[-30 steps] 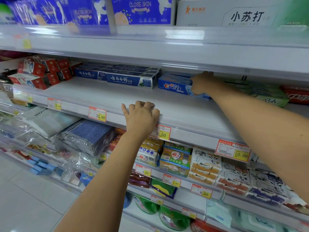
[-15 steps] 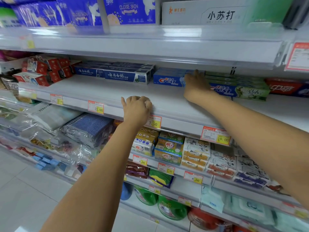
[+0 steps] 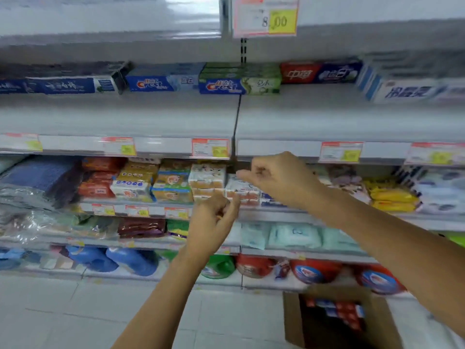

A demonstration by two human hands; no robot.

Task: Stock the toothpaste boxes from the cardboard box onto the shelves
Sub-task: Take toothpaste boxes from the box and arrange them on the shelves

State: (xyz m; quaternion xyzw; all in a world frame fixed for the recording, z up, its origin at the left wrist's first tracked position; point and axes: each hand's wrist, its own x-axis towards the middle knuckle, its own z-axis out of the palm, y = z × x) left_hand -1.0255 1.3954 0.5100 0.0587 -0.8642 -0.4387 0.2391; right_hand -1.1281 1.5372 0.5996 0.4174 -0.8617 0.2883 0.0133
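Here, the white toothpaste shelf runs across the upper view, its front half bare and its stock lined along the back edge. Below it, the pale tiled floor carries an open cardboard box at the lower right, close to the foot of the shelving. Red-and-blue toothpaste boxes lie inside it, blurred.

Both bare arms reach forward in front of the lower shelves. The right hand hangs just under the toothpaste shelf's front edge, fingers loosely curled with the forefinger reaching left, holding nothing that can be seen. The left hand is lower and just beside it, fingers also loosely bent and apart from any goods. Motion blur hides finer detail.

Along the shelf's back edge, from the left end, sit dark blue boxes, a blue Crest box, a stack of green Crest boxes at the middle seam, a red-and-blue box and white-and-blue boxes towards the right end. A price tag reading 8.00 hangs from the shelf above.
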